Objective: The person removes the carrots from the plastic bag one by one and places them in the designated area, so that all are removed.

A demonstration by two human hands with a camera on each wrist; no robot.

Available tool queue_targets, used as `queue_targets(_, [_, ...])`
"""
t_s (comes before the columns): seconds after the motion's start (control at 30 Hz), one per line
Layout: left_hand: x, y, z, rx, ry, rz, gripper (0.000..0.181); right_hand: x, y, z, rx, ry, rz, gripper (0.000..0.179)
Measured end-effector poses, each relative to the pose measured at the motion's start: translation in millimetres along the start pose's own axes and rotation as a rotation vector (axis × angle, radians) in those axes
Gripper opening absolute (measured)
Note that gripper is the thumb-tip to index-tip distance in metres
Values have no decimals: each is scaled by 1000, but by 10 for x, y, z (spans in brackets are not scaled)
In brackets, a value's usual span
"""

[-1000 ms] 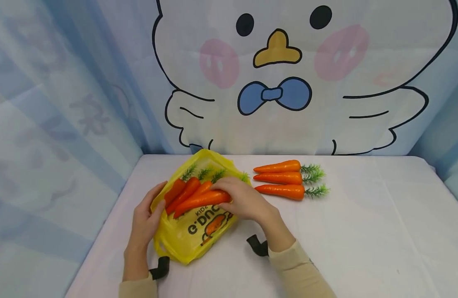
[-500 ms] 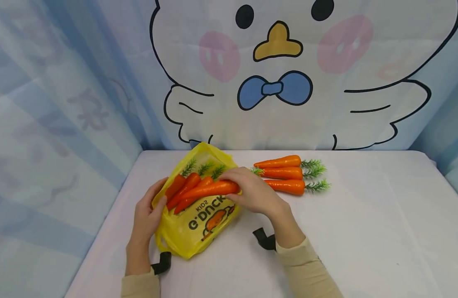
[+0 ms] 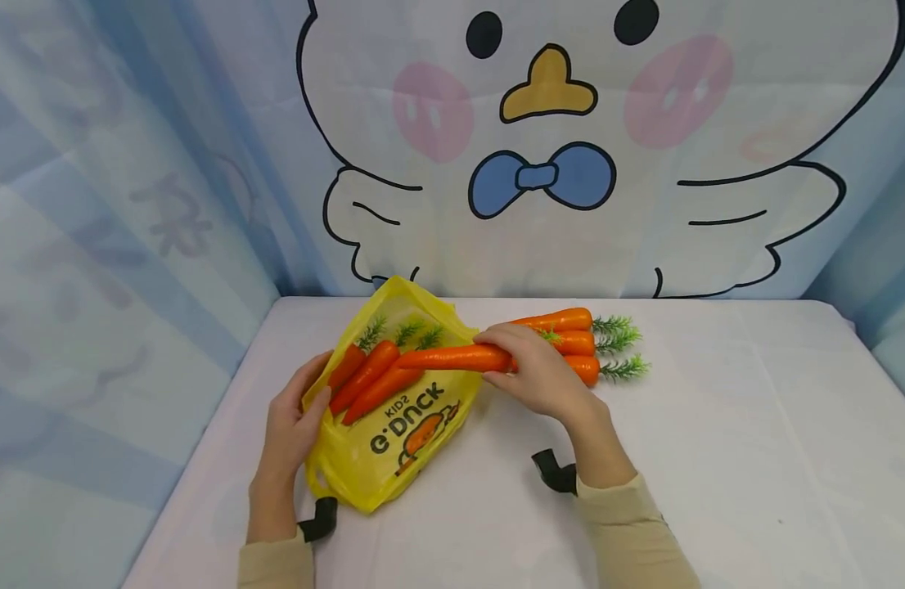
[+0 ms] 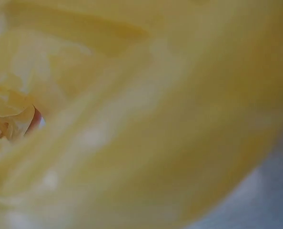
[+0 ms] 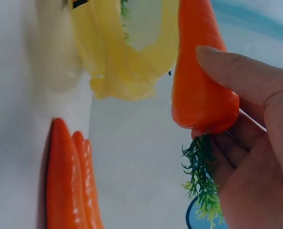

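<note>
My right hand (image 3: pixel 541 372) pinches a toy carrot (image 3: pixel 452 357) near its thick end, thumb on one side and fingers on the other. Its tip points left over the yellow plastic bag (image 3: pixel 360 478). In the right wrist view the held carrot (image 5: pixel 198 90) hangs above the table, green fronds trailing beside the palm. The left hand (image 3: pixel 294 433) grips the left edge of the bag, thumb on the near side. Three more carrots (image 3: pixel 375 393) lie together within the bag's outline, tips towards me. Blurred yellow plastic (image 4: pixel 146 119) fills most of the left wrist view.
Three carrots (image 3: pixel 579 318) lie side by side on the white table (image 3: pixel 718 425), right of the bag, fronds pointing right and partly hidden by the right hand. A curtain with a cartoon figure (image 3: pixel 544 180) hangs behind the table's far edge.
The right hand has drawn one carrot out from the group at the bag and moved it to the right, turning it nearly level. My left hand keeps its grip on the bag.
</note>
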State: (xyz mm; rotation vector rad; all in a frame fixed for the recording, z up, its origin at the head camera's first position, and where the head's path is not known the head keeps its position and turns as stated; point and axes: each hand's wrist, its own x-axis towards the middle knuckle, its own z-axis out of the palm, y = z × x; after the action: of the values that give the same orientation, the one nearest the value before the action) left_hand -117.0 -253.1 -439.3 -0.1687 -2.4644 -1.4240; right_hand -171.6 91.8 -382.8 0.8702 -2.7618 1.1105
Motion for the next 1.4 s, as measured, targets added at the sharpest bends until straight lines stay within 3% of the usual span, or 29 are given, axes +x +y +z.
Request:
queue_targets(0.17, [-9, 15, -8, 16, 3, -24, 46, -120, 136, -39, -15, 27, 7, 47])
queue_targets(0.77, [16, 7, -35, 7, 24, 23, 47, -480, 510, -261, -68, 90, 53, 43])
queue_targets(1.23, [9, 27, -38, -10, 19, 9, 46, -723, 678, -363, -108, 34, 148, 44])
queue_targets(1.4, [5, 8, -36, -13, 27, 46, 46, -752, 742, -330, -118, 22, 146, 46])
